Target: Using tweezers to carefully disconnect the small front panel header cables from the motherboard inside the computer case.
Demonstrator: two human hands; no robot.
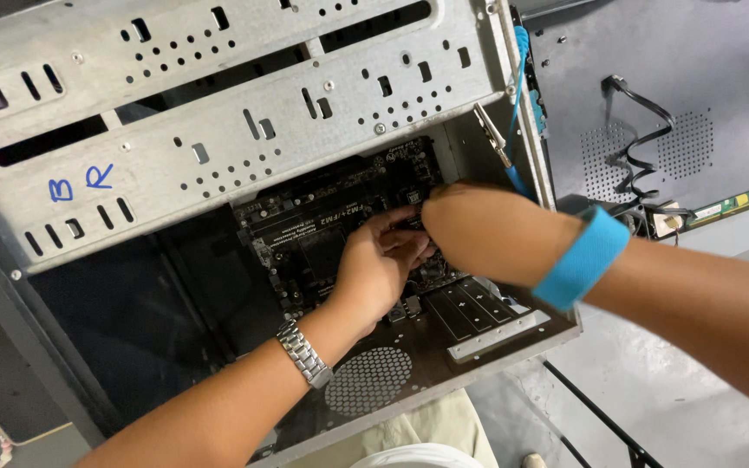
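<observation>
Far left: a grey metal drive cage (218, 113) of an open computer case (36, 286), punched with slots and round holes, blue marker letters on its lower rail. Below it, a dark empty bay, then a black motherboard (322, 234) lying inside the case. Left hand (374, 269), silver metal watch (303, 353) on the wrist, reaching in over the board, fingers (396, 227) curled and pressed together on a small dark part at the board's middle; exactly what is pinched, too hidden to tell. Right hand (478, 230) meeting it from the other side, knuckles up, fingertips hidden beneath the hand, so spread or closed impossible to tell. Blue wrist strap (584, 257) on the right wrist, blue cord and a metal clip (489, 128) on the case edge. Far right: a grey perforated panel (652, 104) with black cables (635, 147).
</observation>
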